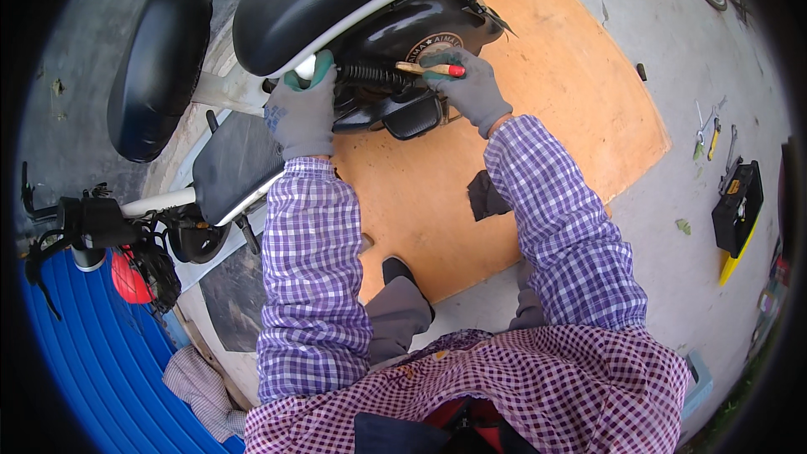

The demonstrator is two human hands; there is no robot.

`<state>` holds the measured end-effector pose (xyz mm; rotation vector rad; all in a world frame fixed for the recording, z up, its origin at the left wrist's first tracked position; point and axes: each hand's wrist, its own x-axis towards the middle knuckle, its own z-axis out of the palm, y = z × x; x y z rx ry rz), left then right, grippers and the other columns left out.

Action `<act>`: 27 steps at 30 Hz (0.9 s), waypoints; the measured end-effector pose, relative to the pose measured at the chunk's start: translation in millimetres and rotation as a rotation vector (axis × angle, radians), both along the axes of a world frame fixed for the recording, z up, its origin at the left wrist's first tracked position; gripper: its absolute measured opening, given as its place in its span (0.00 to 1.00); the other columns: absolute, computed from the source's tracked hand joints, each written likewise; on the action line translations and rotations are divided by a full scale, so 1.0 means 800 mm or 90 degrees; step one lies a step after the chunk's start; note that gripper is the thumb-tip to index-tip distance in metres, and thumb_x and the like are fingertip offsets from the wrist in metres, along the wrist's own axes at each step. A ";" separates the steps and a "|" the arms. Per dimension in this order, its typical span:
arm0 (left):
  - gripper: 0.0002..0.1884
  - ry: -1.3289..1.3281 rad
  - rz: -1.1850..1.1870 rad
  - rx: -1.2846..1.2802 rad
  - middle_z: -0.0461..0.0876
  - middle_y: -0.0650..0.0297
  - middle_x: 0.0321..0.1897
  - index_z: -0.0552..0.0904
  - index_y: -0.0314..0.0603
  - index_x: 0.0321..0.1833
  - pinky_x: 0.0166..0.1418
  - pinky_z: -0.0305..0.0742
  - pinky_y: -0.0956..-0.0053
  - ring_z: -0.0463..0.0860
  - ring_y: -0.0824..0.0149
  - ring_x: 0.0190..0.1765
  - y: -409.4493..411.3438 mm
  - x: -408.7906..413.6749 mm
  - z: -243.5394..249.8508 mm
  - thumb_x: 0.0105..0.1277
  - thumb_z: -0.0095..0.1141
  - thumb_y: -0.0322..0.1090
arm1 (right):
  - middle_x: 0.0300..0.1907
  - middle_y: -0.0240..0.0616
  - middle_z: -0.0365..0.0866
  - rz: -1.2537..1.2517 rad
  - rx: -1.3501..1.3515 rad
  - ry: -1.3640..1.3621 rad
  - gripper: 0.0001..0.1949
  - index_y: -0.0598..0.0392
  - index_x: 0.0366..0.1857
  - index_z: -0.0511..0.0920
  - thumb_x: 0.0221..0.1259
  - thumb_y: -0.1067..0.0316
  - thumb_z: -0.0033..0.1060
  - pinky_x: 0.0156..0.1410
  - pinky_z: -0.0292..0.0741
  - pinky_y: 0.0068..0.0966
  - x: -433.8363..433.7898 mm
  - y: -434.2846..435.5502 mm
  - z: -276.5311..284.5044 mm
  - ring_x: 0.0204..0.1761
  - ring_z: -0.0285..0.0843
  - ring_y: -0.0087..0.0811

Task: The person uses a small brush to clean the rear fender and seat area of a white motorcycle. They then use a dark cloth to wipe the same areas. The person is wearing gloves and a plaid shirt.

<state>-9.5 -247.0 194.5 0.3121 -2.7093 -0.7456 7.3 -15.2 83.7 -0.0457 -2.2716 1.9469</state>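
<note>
A black and white electric scooter stands before me, its long black seat (315, 12) at the top. My left hand (302, 107), in a grey and green work glove, grips a white part (306, 67) under the seat edge. Whether that part belongs to the frame cannot be told. In my right hand (470, 85), gloved alike, is a small wooden-handled tool (413, 67) with a red end. It lies close over the black coil-spring shock absorber (372, 74); its working end is unclear. Beside the spring are the glossy black rear cover (397, 25) and a black housing (413, 116).
Under the scooter lies an orange board (555, 107), with a dark cloth (488, 195) near my right forearm. Wrenches (706, 126) and a black toolbox (737, 208) are on the concrete at right. Handlebars (88, 221) and blue corrugated sheeting (82, 353) occupy the left.
</note>
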 end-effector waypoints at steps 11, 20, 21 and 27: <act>0.29 -0.001 0.002 0.003 0.92 0.50 0.43 0.92 0.38 0.49 0.56 0.82 0.57 0.91 0.49 0.49 0.000 0.002 0.000 0.61 0.73 0.59 | 0.44 0.39 0.92 -0.028 0.065 0.006 0.14 0.58 0.50 0.89 0.60 0.70 0.77 0.53 0.85 0.26 -0.016 0.013 -0.007 0.44 0.89 0.28; 0.29 0.057 -0.010 -0.037 0.91 0.49 0.36 0.92 0.34 0.43 0.52 0.80 0.57 0.91 0.49 0.44 -0.003 0.000 -0.006 0.60 0.72 0.61 | 0.41 0.42 0.90 -0.019 -0.261 -0.144 0.10 0.64 0.45 0.85 0.63 0.74 0.72 0.47 0.90 0.26 0.005 0.024 0.009 0.37 0.91 0.31; 0.29 0.052 -0.008 -0.036 0.91 0.48 0.36 0.92 0.34 0.43 0.51 0.80 0.57 0.91 0.49 0.43 -0.003 0.000 -0.006 0.60 0.72 0.61 | 0.40 0.42 0.90 -0.018 -0.196 -0.158 0.09 0.64 0.45 0.85 0.63 0.73 0.72 0.47 0.90 0.27 0.002 0.027 0.010 0.37 0.91 0.31; 0.29 -0.014 0.001 -0.012 0.92 0.51 0.43 0.91 0.40 0.49 0.57 0.82 0.57 0.91 0.50 0.50 -0.003 -0.001 -0.004 0.60 0.73 0.61 | 0.39 0.46 0.90 -0.075 -0.090 -0.025 0.17 0.62 0.44 0.85 0.58 0.61 0.76 0.44 0.86 0.30 -0.025 0.015 0.001 0.36 0.90 0.34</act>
